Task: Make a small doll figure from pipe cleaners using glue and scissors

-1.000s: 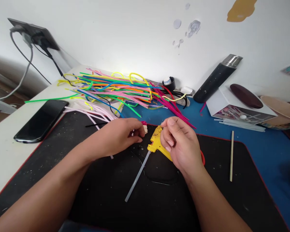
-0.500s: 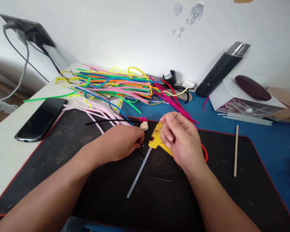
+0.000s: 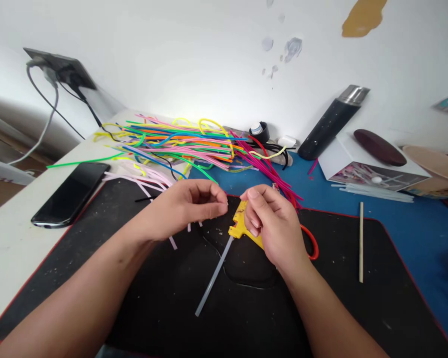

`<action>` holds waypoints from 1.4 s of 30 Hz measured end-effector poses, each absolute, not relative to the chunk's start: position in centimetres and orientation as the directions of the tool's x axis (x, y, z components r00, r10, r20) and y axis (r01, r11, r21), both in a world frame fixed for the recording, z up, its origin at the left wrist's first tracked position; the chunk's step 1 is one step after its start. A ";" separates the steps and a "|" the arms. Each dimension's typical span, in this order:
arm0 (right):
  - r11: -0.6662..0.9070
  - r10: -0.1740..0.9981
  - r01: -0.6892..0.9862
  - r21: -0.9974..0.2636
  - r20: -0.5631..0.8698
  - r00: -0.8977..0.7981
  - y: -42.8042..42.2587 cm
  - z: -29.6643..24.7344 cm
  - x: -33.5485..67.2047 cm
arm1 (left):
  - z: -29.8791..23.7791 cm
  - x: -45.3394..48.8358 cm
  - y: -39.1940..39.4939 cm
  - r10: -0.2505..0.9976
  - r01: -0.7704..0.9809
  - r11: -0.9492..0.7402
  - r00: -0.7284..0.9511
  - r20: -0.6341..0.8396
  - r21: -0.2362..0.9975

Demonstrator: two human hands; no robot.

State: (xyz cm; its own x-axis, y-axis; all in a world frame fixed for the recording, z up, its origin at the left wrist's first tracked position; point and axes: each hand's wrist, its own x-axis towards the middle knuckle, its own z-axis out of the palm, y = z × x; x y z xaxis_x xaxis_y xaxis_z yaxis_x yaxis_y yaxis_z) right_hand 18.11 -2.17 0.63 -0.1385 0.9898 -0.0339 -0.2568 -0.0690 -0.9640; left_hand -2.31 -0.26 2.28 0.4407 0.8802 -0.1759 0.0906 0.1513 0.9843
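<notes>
My left hand point(image 3: 186, 206) is closed in a pinch above the black mat point(image 3: 97, 278). A thin black stem point(image 3: 145, 199) runs out of it to the left, and what sits at its fingertips is hidden. My right hand point(image 3: 272, 223) is curled over a yellow glue gun point(image 3: 241, 224), whose clear glue stick point(image 3: 212, 278) sticks out toward me. An orange loop point(image 3: 312, 244) shows at the hand's right side. The two hands' fingertips are a few centimetres apart.
A heap of coloured pipe cleaners point(image 3: 186, 141) lies behind the hands. A phone point(image 3: 72, 194) rests at the left, a wooden stick point(image 3: 361, 241) at the right. A dark flask point(image 3: 332, 122), a white box point(image 3: 369, 166) and a tape roll point(image 3: 260, 132) stand near the wall.
My left hand has lifted and closed over the small pink-and-cream piece, which no longer shows. The right hand has stayed on the glue gun. The view has tilted slightly.
</notes>
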 end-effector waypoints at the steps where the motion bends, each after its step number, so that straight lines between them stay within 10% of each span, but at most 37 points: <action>1: -0.064 0.990 -0.248 -0.967 -0.031 -0.134 -2.2 0.7 18.1 | 2.3 -2.3 -0.2 0.894 -0.047 0.232 0.403 -0.194 0.971; 6: -0.038 0.993 -0.197 -0.980 -0.014 -0.120 -2.1 0.9 17.9 | 1.9 -1.9 0.2 0.848 -0.367 0.472 0.438 -0.298 0.802; 15: 0.147 0.986 0.090 -0.985 0.139 -0.096 -2.8 0.4 18.0 | 1.5 -1.0 -0.1 0.781 -0.439 0.585 0.531 -0.328 0.682; 42: 0.321 0.947 0.293 -0.901 0.301 -0.114 -2.9 0.3 17.8 | 1.2 -0.3 -0.8 0.821 -0.369 0.530 0.449 -0.353 0.764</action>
State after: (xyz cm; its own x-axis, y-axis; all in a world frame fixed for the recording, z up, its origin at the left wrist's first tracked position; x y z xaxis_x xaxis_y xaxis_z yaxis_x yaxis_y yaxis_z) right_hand 17.79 -2.85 0.29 -0.1137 0.9469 0.3007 0.2926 0.3211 -0.9007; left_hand -0.26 -0.84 1.17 0.4488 0.8211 -0.3527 -0.3688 0.5297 0.7638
